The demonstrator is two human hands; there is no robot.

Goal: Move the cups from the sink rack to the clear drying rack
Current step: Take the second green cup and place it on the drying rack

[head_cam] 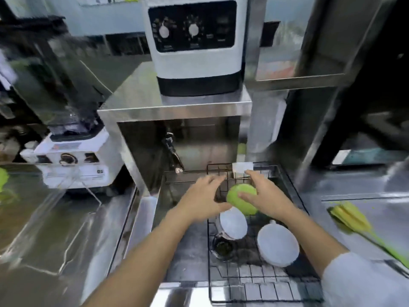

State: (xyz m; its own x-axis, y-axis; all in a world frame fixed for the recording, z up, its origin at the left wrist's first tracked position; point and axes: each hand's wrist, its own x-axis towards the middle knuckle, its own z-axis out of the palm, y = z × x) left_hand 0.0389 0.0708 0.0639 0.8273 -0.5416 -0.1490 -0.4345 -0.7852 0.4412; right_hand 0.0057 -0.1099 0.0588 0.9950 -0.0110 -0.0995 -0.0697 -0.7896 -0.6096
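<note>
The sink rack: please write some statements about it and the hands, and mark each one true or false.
1. Both hands, left and right, are at the green cup. True.
2. The sink rack is made of clear plastic. False: it is black wire.
3. Two white cups lie in the rack. True.
4. The green brush lies in the rack. False: it lies on the counter to the right.

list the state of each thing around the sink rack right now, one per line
green cup: upside down over the sink rack, held between both hands
left hand: on the cup's left side
right hand: fingers spread over the cup's right
two white cups: upside down on the rack
sink rack: over the sink, front bare
green brush: lying on the right counter
</note>
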